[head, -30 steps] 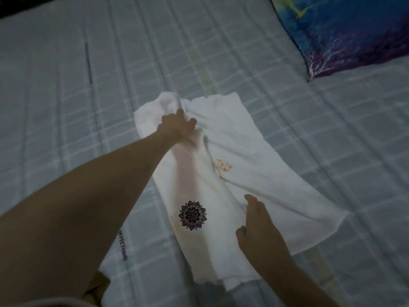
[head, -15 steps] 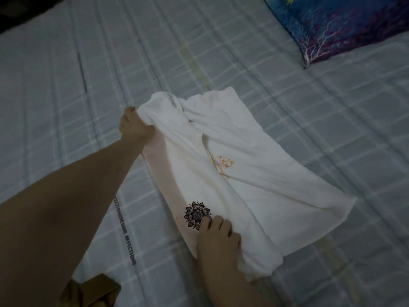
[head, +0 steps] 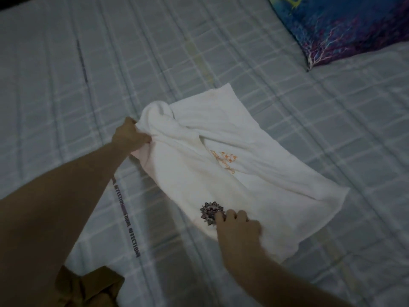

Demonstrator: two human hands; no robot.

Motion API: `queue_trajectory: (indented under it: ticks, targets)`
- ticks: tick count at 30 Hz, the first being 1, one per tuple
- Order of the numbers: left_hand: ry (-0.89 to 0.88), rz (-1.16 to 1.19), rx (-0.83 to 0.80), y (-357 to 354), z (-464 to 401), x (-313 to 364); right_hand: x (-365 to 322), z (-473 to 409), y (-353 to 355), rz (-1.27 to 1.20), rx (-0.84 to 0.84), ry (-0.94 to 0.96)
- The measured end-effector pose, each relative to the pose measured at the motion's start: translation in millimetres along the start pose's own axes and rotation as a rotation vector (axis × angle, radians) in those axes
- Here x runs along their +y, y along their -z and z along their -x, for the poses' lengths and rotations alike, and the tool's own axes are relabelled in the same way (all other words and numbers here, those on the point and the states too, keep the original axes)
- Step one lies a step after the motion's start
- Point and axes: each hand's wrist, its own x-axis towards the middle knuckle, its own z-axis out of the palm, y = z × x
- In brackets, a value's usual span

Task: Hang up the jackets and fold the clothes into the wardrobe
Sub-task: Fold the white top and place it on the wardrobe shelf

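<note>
A white garment (head: 232, 173), partly folded, lies on a bed covered by a pale checked sheet (head: 332, 140), roughly in the middle of the view. An orange print (head: 224, 159) shows near the garment's centre, and a dark rosette motif (head: 211, 212) sits close to its near edge. The far-left end of the garment is bunched into rounded folds; the right end lies flat, its corner pointing to the right.

The left hand (head: 130, 136) grips the bunched far-left edge of the garment, fingers curled round the cloth, which is slightly raised there. The right hand (head: 238, 228) rests on the near edge just beside the rosette motif, fingers bent with their tips on the cloth; whether it pinches the fabric or only presses it cannot be told.

On the sheet, left of the garment, runs a line of dark printed lettering (head: 130, 231). A brown piece of cloth (head: 88, 286) lies at the near-left edge. A blue and purple patterned pillow (head: 345, 27) lies at the far right.
</note>
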Motion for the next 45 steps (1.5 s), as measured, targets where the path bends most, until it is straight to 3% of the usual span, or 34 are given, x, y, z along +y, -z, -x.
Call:
queue_trajectory:
  ticks: [4,8,10,12,14,16,24,27,32,35,38,41,45]
  targets:
    - [0.076,0.16,-0.034,3.0,65.7,-69.1,57.3,16.4,6.6,0.133,0.149,0.141]
    - [-0.029,0.175,-0.085,-11.4,157.3,-133.1,102.5,36.6,3.1,0.29,0.21,0.34]
    - [-0.187,0.07,0.025,-15.8,191.9,-161.1,107.0,53.9,-1.5,0.29,0.193,0.388]
    - [-0.491,-0.226,0.208,-15.6,204.0,-185.3,98.9,70.4,-15.2,0.247,0.145,0.393]
    - [-0.796,-0.461,0.144,-15.9,204.2,-205.1,91.5,81.4,-27.9,0.156,0.103,0.352]
    - [-0.941,-0.602,-0.002,-19.9,200.3,-213.8,80.6,89.7,-28.2,0.095,0.03,0.284]
    - [-0.927,-0.584,0.02,-7.7,179.2,-167.3,72.0,129.6,-31.1,-0.014,-0.01,0.26]
    - [-0.91,-0.626,-0.142,10.2,187.2,-156.9,75.5,148.5,-41.7,-0.038,-0.063,0.295]
    - [-0.728,-1.018,-0.522,17.7,211.0,-138.8,85.2,175.3,-65.0,-0.077,-0.241,0.349]
    - [-0.637,-1.083,-0.612,20.1,209.9,-114.8,86.8,171.9,-47.4,-0.12,-0.288,0.414]
    - [-0.568,-1.21,-0.665,30.6,185.1,-73.2,110.5,146.5,-6.5,-0.203,-0.304,0.357]
    - [-0.588,-1.27,-0.607,38.5,141.2,-30.3,140.5,107.6,39.2,-0.4,-0.317,0.189]
    - [-0.617,-1.057,-0.172,25.1,105.5,14.4,175.4,42.8,58.2,-0.506,-0.146,-0.093]
